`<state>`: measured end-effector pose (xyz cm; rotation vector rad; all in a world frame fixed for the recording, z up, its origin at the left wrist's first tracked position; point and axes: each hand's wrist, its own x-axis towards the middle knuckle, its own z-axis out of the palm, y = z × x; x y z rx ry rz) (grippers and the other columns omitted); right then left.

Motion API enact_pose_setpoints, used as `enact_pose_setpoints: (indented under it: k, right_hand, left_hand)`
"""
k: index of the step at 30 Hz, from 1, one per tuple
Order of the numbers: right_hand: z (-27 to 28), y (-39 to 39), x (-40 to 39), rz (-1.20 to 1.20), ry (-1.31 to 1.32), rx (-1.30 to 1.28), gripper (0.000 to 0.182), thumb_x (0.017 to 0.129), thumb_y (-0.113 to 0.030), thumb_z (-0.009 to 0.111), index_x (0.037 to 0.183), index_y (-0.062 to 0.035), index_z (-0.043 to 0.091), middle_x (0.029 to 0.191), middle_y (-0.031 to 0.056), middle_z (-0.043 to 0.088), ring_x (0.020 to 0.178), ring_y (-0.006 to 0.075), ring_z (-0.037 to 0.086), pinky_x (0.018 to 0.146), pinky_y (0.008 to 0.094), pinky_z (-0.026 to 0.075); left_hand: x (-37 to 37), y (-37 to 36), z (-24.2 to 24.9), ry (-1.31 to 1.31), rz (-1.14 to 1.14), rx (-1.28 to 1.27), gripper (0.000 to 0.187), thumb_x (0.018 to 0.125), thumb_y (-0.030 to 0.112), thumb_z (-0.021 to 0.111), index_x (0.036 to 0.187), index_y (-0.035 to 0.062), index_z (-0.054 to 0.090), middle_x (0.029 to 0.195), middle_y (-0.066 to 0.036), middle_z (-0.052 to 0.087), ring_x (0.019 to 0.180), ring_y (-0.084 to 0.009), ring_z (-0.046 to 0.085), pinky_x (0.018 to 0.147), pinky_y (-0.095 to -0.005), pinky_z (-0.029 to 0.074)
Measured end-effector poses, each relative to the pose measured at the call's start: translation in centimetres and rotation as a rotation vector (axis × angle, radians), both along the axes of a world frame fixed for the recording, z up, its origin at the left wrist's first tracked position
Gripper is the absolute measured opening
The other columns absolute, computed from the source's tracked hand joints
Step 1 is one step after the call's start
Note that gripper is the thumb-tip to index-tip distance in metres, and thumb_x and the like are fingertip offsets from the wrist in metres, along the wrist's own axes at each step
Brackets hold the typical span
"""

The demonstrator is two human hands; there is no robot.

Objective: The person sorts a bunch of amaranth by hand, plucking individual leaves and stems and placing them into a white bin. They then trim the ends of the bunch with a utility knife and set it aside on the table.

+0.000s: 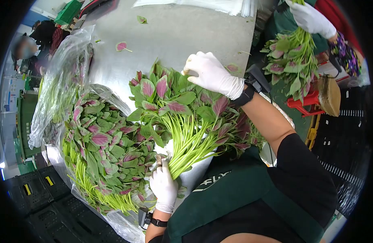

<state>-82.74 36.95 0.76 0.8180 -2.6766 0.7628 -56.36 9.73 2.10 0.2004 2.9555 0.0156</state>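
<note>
My left hand, in a white glove, is closed around the lower stems of a bunch of red-and-green amaranth. The stems fan up from it to leaves with purple centres. A small brownish piece shows at that hand's fingers; I cannot make out what it is. Over the leafy top of the bunch, my right hand, also gloved in white, is raised with its fingers bent and apart, holding nothing. A large heap of amaranth lies on plastic just left of the bunch.
A metal table carries loose leaves and a stack of clear bags. Plastic-wrapped greens stand at left, above black crates. At right, a co-worker's gloved hand holds amaranth near a red stool.
</note>
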Motion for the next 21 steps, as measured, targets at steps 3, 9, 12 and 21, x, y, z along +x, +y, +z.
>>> enact_pose_setpoints:
  k: [3,9,12,21]
  right_hand:
    - [0.6,-0.2,0.4,0.022,-0.011,-0.007,0.010,0.079,-0.017,0.068,0.087,-0.0124,0.064,0.095,0.0027,0.060,0.091,0.0250,0.057,0.082,0.0357,0.042]
    - [2.2,-1.1,1.5,0.085,0.195,-0.098,0.009,0.080,-0.015,0.066,0.079,-0.0103,0.059,0.088,0.0052,0.056,0.084,0.0248,0.056,0.074,0.0361,0.045]
    - [2.7,-1.9,2.0,0.097,0.289,-0.092,0.010,0.080,-0.017,0.065,0.080,-0.0097,0.058,0.088,0.0065,0.054,0.082,0.0245,0.055,0.074,0.0359,0.045]
    - [4.8,-1.4,3.0,0.275,-1.012,-0.697,0.014,0.090,-0.014,0.059,0.094,-0.0016,0.059,0.076,0.0078,0.068,0.061,0.0180,0.063,0.058,0.0315,0.048]
  left_hand:
    - [0.1,0.0,0.1,-0.020,0.007,0.004,0.061,0.065,0.005,0.066,0.125,0.0034,0.053,0.097,-0.012,0.059,0.089,-0.0295,0.058,0.073,-0.0402,0.044]
    - [-0.2,0.0,0.0,0.040,-0.033,-0.007,0.061,0.065,0.007,0.065,0.125,0.0018,0.053,0.088,-0.009,0.055,0.080,-0.0275,0.056,0.068,-0.0399,0.043]
    - [-0.1,0.0,0.1,0.029,-0.026,0.007,0.061,0.065,0.007,0.065,0.125,0.0020,0.053,0.091,-0.010,0.057,0.082,-0.0286,0.057,0.070,-0.0401,0.044]
    - [0.1,0.0,0.2,-0.009,0.002,0.024,0.062,0.066,0.004,0.065,0.127,0.0020,0.052,0.100,-0.014,0.060,0.088,-0.0309,0.058,0.074,-0.0410,0.044]
